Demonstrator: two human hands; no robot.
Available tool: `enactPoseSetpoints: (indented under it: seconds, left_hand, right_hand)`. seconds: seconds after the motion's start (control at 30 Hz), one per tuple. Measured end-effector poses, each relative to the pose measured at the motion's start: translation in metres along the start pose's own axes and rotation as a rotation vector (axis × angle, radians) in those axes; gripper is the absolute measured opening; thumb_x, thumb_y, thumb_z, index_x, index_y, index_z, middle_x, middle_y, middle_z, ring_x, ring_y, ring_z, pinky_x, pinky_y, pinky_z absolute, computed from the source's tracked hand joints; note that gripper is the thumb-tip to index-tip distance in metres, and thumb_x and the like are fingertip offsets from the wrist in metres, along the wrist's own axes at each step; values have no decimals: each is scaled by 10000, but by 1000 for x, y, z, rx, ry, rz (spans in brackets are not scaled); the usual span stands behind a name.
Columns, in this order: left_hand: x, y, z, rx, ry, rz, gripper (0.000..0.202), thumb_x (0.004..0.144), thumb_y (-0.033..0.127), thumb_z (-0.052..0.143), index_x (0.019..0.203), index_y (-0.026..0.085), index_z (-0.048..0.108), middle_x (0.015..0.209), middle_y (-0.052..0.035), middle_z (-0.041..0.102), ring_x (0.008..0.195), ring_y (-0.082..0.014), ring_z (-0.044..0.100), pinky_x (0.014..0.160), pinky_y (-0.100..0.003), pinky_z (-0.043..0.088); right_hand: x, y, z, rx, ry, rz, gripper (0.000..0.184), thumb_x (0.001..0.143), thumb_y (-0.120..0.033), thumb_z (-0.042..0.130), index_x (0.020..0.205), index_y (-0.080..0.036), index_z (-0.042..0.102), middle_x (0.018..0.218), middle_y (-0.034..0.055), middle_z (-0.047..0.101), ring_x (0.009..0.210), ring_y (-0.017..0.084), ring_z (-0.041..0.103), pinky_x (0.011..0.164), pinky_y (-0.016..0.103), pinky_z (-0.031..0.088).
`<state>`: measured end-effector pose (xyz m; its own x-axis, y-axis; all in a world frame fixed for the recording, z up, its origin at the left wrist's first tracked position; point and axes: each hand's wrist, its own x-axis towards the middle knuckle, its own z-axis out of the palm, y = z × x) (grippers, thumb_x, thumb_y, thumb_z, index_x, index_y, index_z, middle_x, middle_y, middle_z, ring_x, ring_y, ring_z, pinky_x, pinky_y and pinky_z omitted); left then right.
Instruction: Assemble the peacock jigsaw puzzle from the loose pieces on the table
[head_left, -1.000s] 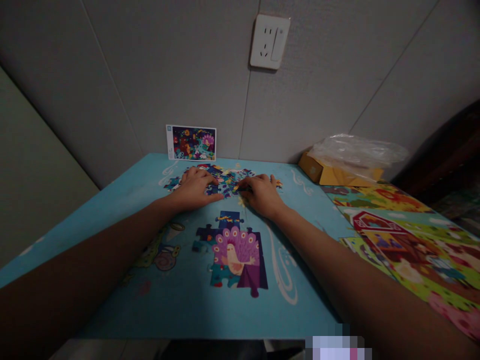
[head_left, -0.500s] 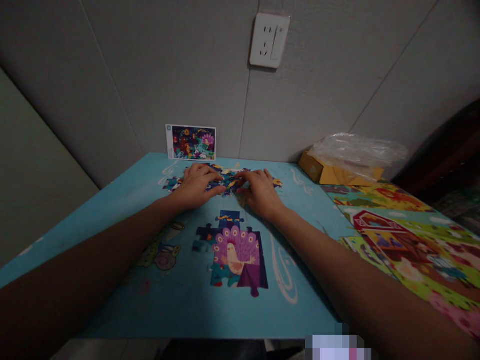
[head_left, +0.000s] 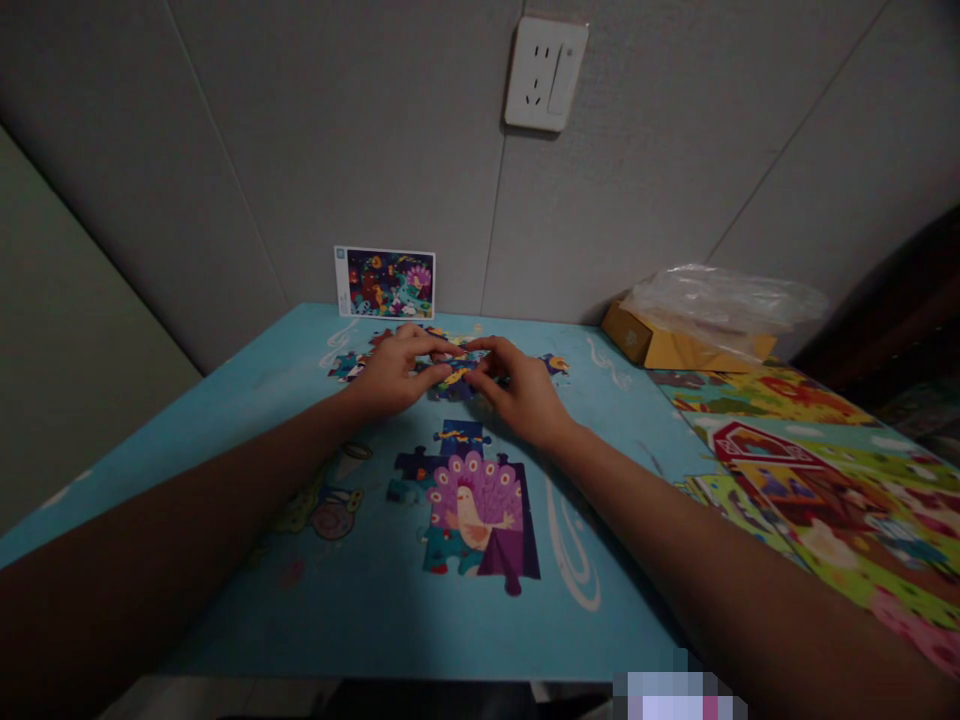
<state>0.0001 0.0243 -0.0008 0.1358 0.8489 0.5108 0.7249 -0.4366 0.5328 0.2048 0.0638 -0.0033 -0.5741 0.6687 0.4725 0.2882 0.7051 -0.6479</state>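
Both hands reach over the far half of the light blue table, above a spread of loose puzzle pieces point(head_left: 450, 388) that lies near the far edge, left of its middle. The left hand point(head_left: 405, 370) comes in over the left part of the spread, palm down, its thumb and forefinger apart and pointing toward the other hand. The right hand point(head_left: 517, 390) is bent over the right part, its thumb and forefinger curved inward. The fingertips of the two come close together over dark blue and yellow pieces; whether either hand pinches a piece, I cannot tell.

Nearer the near edge, roughly midway between the sides, lies a joined section point(head_left: 474, 515) of puzzle showing a purple peacock, with a dark blue piece at its top and teal ones along its left and bottom. It sits apart from the loose pieces, between the forearms.

A picture card point(head_left: 386, 284) with a similar peacock stands upright at the far edge, close to the far left corner, by the wall. Toward the far right corner is a yellow box point(head_left: 675, 348) with clear plastic point(head_left: 727, 300) over it. A colourful farm picture point(head_left: 847, 500) covers the right edge.
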Motion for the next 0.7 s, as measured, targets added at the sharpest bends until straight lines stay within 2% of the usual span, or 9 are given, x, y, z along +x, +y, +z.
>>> enactPoseSetpoints:
  seconds: [0.13, 0.3, 0.43, 0.6, 0.7]
  left_hand:
    - [0, 6, -3, -120, 83, -58, 287, 828, 370, 640, 1010, 181, 753, 950, -72, 680, 913, -211, 623, 902, -382, 496]
    - [1, 5, -2, -156, 106, -107, 270, 816, 395, 654, 938, 181, 764, 932, -65, 705, 843, -189, 636, 831, -344, 513]
    - [1, 5, -4, -141, 85, -98, 276, 813, 398, 649, 928, 176, 766, 901, -63, 695, 821, -180, 627, 812, -327, 508]
    - [2, 2, -15, -27, -92, 112, 228, 763, 379, 666, 818, 181, 763, 774, -55, 639, 776, -183, 599, 750, -331, 479]
    - [4, 0, -24, -83, -290, 81, 230, 766, 397, 648, 737, 177, 711, 667, -30, 630, 650, -156, 585, 637, -288, 451]
  right_hand:
    - [-2, -2, -1, 40, -33, 94, 195, 894, -317, 625, 964, -153, 704, 707, 11, 682, 655, 141, 594, 708, 277, 429]
    - [-3, 0, 0, 115, -42, 92, 222, 915, -319, 565, 828, -158, 690, 670, -2, 661, 628, 124, 558, 644, 252, 382]
    - [-2, 1, 0, 101, -64, 106, 335, 940, -328, 509, 692, -157, 654, 637, 7, 633, 626, 122, 533, 626, 251, 360]
    - [-3, -5, -1, 82, -122, 139, 328, 920, -297, 530, 638, -157, 626, 606, 6, 618, 587, 113, 502, 619, 256, 360]
    - [-6, -11, 3, 113, -197, 143, 306, 913, -302, 537, 661, -157, 630, 616, 9, 635, 574, 111, 510, 603, 255, 365]
